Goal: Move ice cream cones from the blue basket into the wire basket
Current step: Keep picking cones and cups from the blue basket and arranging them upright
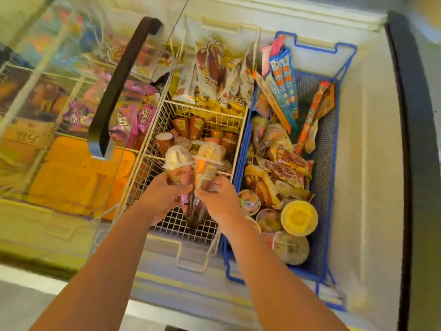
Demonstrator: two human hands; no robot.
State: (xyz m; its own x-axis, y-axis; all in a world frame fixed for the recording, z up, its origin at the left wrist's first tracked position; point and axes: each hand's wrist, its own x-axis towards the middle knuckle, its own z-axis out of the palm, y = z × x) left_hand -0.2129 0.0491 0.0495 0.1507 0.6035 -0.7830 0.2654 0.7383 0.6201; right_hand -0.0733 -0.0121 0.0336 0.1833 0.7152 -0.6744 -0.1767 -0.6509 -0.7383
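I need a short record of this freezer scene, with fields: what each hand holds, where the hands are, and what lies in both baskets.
left hand: holds a lidded cone
right hand: holds a second cone, beside the first
position: both held above the wire basket, not yet set down
wire basket contents: brown cones in the middle part
blue basket contents: wrapped bars, more cones, round tubs
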